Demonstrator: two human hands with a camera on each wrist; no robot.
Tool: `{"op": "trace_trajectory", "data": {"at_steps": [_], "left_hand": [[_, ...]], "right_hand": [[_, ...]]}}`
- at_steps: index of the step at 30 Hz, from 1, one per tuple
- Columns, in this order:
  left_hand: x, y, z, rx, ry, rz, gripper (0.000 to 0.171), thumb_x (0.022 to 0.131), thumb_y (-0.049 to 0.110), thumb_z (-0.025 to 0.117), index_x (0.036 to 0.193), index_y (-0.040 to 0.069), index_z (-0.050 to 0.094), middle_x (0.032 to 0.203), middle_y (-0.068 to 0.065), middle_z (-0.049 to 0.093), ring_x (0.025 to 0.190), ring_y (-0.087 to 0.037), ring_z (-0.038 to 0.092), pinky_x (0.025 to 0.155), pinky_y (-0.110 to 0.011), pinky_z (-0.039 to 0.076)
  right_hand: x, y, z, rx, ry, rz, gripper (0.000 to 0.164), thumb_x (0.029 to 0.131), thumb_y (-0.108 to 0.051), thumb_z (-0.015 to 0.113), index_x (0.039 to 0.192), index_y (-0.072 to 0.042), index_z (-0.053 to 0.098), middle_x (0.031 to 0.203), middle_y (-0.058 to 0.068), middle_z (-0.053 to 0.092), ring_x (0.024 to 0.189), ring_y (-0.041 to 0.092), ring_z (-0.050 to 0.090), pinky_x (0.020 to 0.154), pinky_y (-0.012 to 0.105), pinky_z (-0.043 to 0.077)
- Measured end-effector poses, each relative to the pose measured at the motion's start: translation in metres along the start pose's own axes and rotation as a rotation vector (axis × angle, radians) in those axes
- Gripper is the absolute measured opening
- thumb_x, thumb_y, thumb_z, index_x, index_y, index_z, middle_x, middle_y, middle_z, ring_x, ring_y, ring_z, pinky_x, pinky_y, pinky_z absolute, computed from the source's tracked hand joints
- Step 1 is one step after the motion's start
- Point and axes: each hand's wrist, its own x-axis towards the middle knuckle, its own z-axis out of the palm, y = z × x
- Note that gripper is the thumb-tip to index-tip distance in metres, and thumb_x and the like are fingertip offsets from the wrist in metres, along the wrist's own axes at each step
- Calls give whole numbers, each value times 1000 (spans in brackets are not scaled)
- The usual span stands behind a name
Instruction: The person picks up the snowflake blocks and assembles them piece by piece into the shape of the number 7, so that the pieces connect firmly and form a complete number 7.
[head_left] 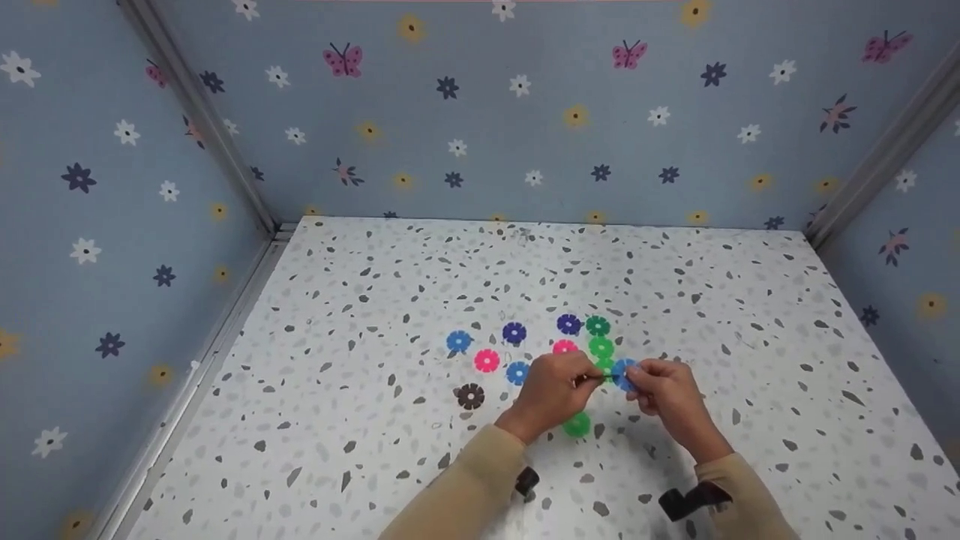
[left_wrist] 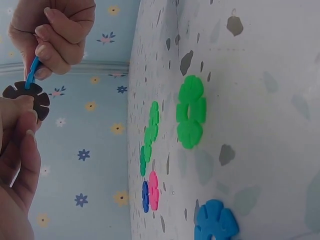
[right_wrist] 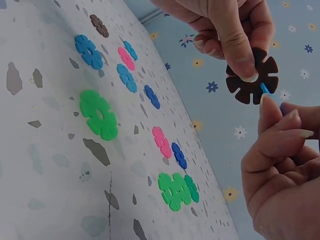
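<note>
My left hand point(head_left: 551, 388) pinches a dark brown flower-shaped slotted disc point(right_wrist: 269, 67) between thumb and fingers. In my right hand point(head_left: 673, 391) a blue slotted disc point(head_left: 622, 372) is pinched, seen edge-on in the left wrist view. The two discs meet at right angles, the blue edge right at a slot of the brown one. Both hands hold them above the speckled table. A light green disc point(head_left: 577, 425) lies below the hands, and other green discs point(head_left: 601, 347) lie just beyond them.
On the white speckled table point(head_left: 300, 450) lie more slotted discs: a brown one point(head_left: 470, 396), a pink one point(head_left: 487, 361), a light blue one point(head_left: 458, 341) and a dark blue one point(head_left: 514, 332). Patterned blue panels point(head_left: 525, 112) stand around the back and sides.
</note>
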Motion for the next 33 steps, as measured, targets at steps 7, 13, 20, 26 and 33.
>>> {"op": "trace_trajectory", "data": {"at_steps": [7,13,20,26,33], "left_hand": [[-1,-1,-1,-36,21,5,7,87,0,74,88,7,74,75,-2,67,66,-8,60,65,-8,45],[-2,-1,-2,-52,19,0,7,85,-2,74,86,5,73,74,-3,67,64,-10,59,63,-8,44],[-1,0,-2,-34,9,-3,4,87,2,73,88,6,73,74,-1,67,65,-5,58,64,-7,44],[0,2,0,-39,2,-6,5,87,1,72,87,6,73,74,-1,66,64,-5,57,63,-7,43],[-1,2,0,-32,8,3,7,86,-2,72,84,5,72,71,-1,65,62,-5,55,62,-7,42]], "right_hand": [[1,2,4,-10,38,0,20,97,-5,61,80,3,62,66,10,58,53,12,49,47,23,38],[1,2,7,-26,39,-4,21,96,-5,62,78,4,61,65,10,58,51,13,46,46,23,36],[-1,1,8,-80,68,-44,21,96,-5,63,78,6,62,64,12,59,50,13,45,45,24,35],[0,2,9,-121,73,-67,24,97,-6,63,76,6,60,64,13,58,50,14,45,46,24,36],[1,7,11,-132,76,-68,23,97,-6,62,76,5,62,63,12,59,50,13,46,46,24,39]]}}
